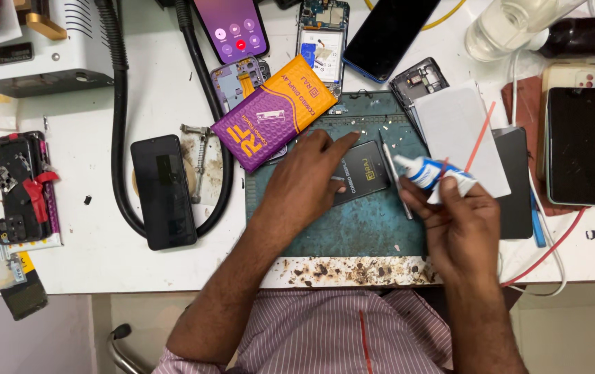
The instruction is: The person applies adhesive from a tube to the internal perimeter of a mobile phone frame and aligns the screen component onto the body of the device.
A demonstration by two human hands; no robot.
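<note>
Far left lay a stripped phone frame (20,183); next a black phone (164,192) sat face up on the white bench (103,263). The purple-orange box (274,112) leaned over the green mat (353,235), top-left corner. L hand (309,181) rested flat on the mat, fingers spread, index touching the dark screen pack (361,173), gripping nothing. Tweezers (395,179) lay just beside it. R hand (458,218) was clamped on the glue tube (430,172), w/ nozzle aimed left, above the mat's right edge. A cased phone (579,145) lay far right.
</note>
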